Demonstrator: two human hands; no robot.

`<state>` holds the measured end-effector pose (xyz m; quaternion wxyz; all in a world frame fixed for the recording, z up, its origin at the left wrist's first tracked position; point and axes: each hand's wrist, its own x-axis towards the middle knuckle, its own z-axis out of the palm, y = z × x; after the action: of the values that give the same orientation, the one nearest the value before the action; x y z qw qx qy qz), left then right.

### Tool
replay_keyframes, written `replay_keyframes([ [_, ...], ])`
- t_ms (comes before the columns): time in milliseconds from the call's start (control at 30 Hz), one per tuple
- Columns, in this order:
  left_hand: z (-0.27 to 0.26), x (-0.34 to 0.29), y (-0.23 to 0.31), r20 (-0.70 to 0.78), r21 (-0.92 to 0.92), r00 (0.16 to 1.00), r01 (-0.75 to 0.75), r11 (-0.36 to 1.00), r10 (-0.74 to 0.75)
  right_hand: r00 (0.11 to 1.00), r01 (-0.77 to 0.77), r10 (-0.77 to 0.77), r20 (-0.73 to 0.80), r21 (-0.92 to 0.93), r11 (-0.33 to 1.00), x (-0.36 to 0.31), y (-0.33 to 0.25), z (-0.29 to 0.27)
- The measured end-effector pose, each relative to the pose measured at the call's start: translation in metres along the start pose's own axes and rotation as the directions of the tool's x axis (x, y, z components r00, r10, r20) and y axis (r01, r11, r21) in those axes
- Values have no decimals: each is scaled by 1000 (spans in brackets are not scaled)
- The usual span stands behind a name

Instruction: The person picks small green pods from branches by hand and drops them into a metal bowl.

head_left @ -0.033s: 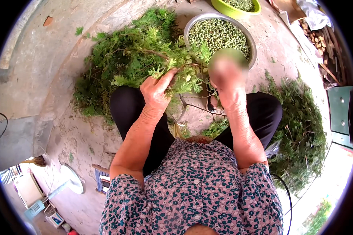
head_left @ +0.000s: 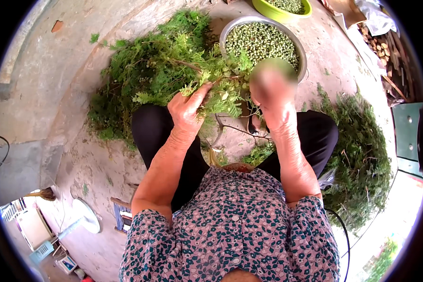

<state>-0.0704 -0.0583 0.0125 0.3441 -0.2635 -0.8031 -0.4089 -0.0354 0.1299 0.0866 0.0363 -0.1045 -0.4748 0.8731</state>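
Note:
My left hand [head_left: 189,105] is closed around a leafy green branch [head_left: 228,91] with flat, scaly sprigs, held over the gap between my knees. The right hand [head_left: 273,89] is beside the branch's right end, at the near rim of a metal basin [head_left: 303,61]. A blurred patch covers its fingers, so their grip is hidden. Small round green cones [head_left: 261,42] fill the basin. Beyond my left knee lies a big heap of cut green branches [head_left: 141,70]. Thin bare twigs [head_left: 244,130] hang below my hands.
A yellow-green basin [head_left: 282,16] of similar green cones stands at the far right. Darker branches [head_left: 362,155] lie piled right of my right knee. Chopped wood [head_left: 383,51] is stacked at the right wall. Behind me on the left are a white fan [head_left: 84,216] and a broom [head_left: 44,193].

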Motion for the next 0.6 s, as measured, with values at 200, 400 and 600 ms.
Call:
replay_keyframes([
  [200, -1, 5, 6, -16, -23, 1000, 25, 999, -25, 976, -211, 215, 15, 277, 937, -9, 1, -7],
  [400, -4, 1, 3, 48, 36, 999, -24, 999, 22, 986, -164, 165, 15, -53, 985, -25, 3, 4],
  [600, -1, 7, 5, 28, 79, 990, -138, 987, 136, 851, 524, -210, 481, -753, 399, -16, 8, 17],
])
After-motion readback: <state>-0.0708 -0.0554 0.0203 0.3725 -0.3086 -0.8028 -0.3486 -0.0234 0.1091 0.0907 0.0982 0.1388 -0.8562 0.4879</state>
